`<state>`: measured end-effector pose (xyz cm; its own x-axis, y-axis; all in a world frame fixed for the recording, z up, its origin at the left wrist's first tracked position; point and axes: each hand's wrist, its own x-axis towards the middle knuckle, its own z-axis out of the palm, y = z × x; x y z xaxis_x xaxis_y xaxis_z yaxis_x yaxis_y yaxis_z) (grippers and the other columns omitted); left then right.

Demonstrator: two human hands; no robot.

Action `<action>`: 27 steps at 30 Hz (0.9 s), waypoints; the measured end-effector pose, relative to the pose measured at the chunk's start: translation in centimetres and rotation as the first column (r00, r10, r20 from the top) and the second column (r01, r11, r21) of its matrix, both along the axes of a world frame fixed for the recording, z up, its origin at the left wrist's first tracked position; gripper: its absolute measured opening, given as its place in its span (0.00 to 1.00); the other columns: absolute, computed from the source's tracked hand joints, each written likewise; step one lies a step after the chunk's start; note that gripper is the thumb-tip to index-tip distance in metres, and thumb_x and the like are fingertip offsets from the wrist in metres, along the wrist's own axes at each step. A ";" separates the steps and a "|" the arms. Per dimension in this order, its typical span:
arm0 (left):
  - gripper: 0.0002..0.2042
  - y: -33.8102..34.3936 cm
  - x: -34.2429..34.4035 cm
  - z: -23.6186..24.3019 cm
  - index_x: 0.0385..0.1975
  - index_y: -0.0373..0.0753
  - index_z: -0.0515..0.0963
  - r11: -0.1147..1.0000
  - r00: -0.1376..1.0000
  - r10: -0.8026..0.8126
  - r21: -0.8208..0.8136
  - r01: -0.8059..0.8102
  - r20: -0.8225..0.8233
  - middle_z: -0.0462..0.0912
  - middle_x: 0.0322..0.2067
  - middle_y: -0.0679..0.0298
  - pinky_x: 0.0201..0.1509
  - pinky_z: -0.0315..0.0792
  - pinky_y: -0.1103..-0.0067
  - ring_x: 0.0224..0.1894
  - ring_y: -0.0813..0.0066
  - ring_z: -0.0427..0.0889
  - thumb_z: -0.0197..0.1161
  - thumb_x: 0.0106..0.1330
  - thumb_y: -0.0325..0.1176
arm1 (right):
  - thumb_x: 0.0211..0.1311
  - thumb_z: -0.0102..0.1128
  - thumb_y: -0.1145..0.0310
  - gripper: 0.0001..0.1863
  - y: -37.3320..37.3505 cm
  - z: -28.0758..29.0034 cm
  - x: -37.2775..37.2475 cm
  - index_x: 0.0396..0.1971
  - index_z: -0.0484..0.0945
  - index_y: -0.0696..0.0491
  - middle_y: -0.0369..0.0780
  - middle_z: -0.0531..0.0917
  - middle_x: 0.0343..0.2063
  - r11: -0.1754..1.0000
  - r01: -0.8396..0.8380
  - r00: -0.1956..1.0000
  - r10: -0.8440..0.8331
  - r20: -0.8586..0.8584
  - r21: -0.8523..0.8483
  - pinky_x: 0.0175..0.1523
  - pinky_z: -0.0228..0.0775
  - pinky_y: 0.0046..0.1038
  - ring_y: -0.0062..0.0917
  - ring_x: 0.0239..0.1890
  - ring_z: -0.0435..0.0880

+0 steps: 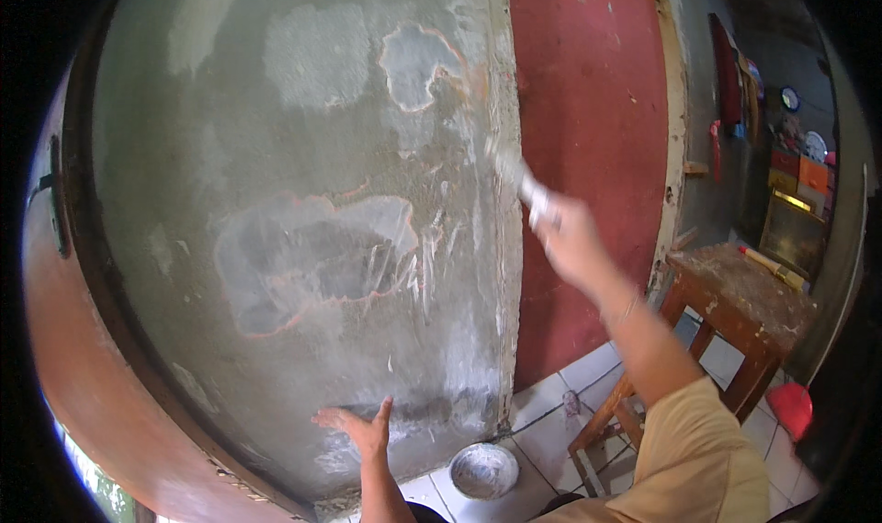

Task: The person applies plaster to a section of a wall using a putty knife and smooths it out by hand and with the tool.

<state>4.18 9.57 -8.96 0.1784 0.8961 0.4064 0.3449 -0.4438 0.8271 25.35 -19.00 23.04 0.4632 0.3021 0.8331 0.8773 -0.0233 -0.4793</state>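
Note:
A patched grey-green plaster wall [211,155] fills the left and middle. My right hand [568,233] is closed round the handle of a whitish paintbrush [525,185], blurred by motion. The brush's far end meets the wall's right edge, beside a red panel [593,155]; whether it touches is not clear. Low on the wall is my left hand [363,426], fingers stretched and thumb apart, holding nothing. It lies at or very close to the plaster. Below, a white bowl [484,471] with greyish-white stuff inside stands on the floor near the wall's foot.
A worn wooden stool [735,293] stands to the right, with a yellow-and-red handled tool [776,267] on top. A brown door [101,385] with a dark handle curves along the left. White floor tiles [542,411] lie below; a red object [790,411] rests at the far right.

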 end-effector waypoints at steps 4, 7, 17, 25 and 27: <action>0.68 0.0 0.5 -0.6 0.64 0.21 0.27 0.999 0.999 -0.032 0.011 0.032 -0.001 0.16 0.64 0.31 0.69 0.19 0.54 0.67 0.41 0.12 0.76 0.41 0.55 | 0.54 0.54 0.76 0.04 0.4 -14.5 -3.1 0.29 0.74 0.60 0.50 0.72 0.29 0.967 0.179 0.981 -0.162 0.108 -0.179 0.37 0.67 0.45 0.49 0.32 0.74; 0.68 0.0 0.8 -0.8 0.64 0.22 0.26 0.997 0.997 -0.073 0.018 0.073 0.025 0.15 0.64 0.33 0.68 0.17 0.52 0.67 0.41 0.11 0.75 0.42 0.55 | 0.55 0.55 0.75 0.05 1.2 -22.5 -3.4 0.31 0.74 0.59 0.50 0.72 0.32 0.957 0.209 0.978 -0.210 0.016 -0.200 0.36 0.69 0.45 0.50 0.32 0.76; 0.69 -0.7 0.0 0.4 0.63 0.21 0.27 0.992 0.995 -0.100 0.080 0.099 0.011 0.17 0.63 0.28 0.69 0.22 0.52 0.67 0.38 0.14 0.77 0.40 0.54 | 0.56 0.54 0.77 0.07 6.7 -10.7 -0.4 0.34 0.77 0.59 0.52 0.76 0.32 0.958 0.278 0.943 -0.260 0.206 -0.067 0.37 0.71 0.40 0.49 0.34 0.77; 0.69 -1.1 1.1 0.0 0.63 0.20 0.27 0.996 0.997 -0.072 0.052 0.070 0.037 0.17 0.63 0.28 0.69 0.23 0.53 0.68 0.37 0.16 0.79 0.38 0.52 | 0.58 0.56 0.66 0.12 8.5 21.6 3.4 0.32 0.80 0.60 0.46 0.82 0.22 0.916 0.400 0.864 -0.362 0.350 -0.038 0.31 0.71 0.35 0.29 0.23 0.80; 0.70 -0.8 0.6 0.0 0.63 0.21 0.26 0.996 0.998 -0.061 0.060 0.059 0.035 0.17 0.63 0.28 0.69 0.23 0.53 0.68 0.36 0.16 0.79 0.39 0.52 | 0.59 0.56 0.67 0.11 7.4 25.9 1.9 0.34 0.81 0.58 0.40 0.80 0.19 0.956 0.293 0.913 -0.289 0.287 0.031 0.26 0.70 0.32 0.25 0.20 0.77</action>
